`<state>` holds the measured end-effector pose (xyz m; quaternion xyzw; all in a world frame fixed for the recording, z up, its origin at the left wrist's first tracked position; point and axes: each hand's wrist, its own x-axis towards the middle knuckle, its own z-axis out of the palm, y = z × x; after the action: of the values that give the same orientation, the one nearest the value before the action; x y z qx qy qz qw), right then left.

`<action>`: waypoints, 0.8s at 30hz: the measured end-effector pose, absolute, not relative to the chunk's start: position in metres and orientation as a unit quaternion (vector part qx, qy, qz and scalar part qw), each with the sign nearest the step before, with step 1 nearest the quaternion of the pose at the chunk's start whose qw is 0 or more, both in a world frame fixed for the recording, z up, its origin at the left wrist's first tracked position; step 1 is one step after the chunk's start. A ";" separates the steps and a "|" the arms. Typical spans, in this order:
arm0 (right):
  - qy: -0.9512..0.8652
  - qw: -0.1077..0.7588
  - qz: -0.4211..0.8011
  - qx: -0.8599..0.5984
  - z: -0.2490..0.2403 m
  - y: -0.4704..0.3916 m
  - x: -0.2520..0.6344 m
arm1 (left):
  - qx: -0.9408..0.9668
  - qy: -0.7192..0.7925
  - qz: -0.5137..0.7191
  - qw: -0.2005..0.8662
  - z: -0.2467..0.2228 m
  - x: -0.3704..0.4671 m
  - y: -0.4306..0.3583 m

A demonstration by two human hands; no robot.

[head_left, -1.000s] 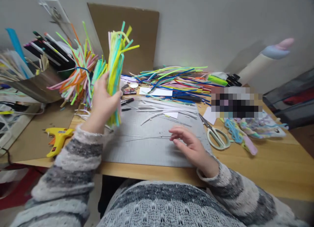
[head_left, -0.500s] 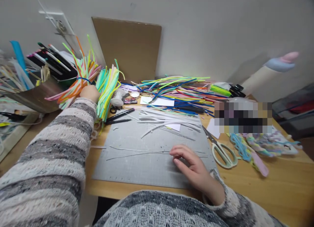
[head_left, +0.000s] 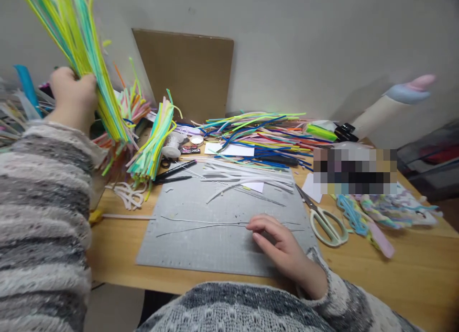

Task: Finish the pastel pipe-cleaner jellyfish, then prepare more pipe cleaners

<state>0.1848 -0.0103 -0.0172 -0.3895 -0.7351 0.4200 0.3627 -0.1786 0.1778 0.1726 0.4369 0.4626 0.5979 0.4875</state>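
Note:
My left hand (head_left: 73, 95) is closed round a thick bundle of yellow, green and turquoise pipe cleaners (head_left: 95, 83), raised at the upper left; the moving bundle is a little blurred. Below it, a second bundle of pale green, yellow and pink pipe cleaners (head_left: 152, 143) lies on the table. On the grey cutting mat (head_left: 201, 250) rests my right hand (head_left: 278, 246), fingers loosely bent and thumb apart, with nothing visibly held. Its fingertips are beside two thin wires (head_left: 201, 224), and whether they touch cannot be made out. White pipe cleaners (head_left: 247, 174) are spread along the mat's far edge.
Scissors (head_left: 328, 226) lie right of the mat, near a knitted-looking pastel piece (head_left: 387, 212). Many loose coloured pipe cleaners (head_left: 258, 126) are heaped behind. A cardboard sheet (head_left: 186, 73) leans on the wall. A clear spool (head_left: 172, 148) and black pens (head_left: 175, 171) sit at the mat's far left corner.
My left hand has risen up and left from among the bundles, now carrying the yellow, green and turquoise one. White curled pipe cleaners at the left have come into view. My right hand is where it was.

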 end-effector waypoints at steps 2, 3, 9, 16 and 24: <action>-0.736 0.361 0.421 -0.387 -0.019 -0.010 0.185 | 0.427 0.465 0.616 0.472 0.188 -0.169 0.168; -0.736 0.363 0.421 -0.386 -0.019 -0.010 0.184 | 0.424 0.465 0.627 0.459 0.191 -0.168 0.164; -0.692 0.386 0.467 -0.392 -0.013 -0.006 0.177 | 0.462 0.434 0.670 0.385 0.172 -0.156 0.130; -0.575 0.418 0.622 -0.328 0.013 0.001 0.155 | 0.312 0.418 0.597 0.610 0.094 -0.056 0.070; -0.523 0.453 0.578 -0.432 -0.007 0.015 0.136 | 0.356 0.413 0.576 0.609 0.009 0.000 0.038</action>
<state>0.1360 0.0153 -0.0069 -0.4322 -0.5231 0.5783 0.4530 0.0004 0.0378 0.0094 0.3559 0.4125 0.5760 0.6094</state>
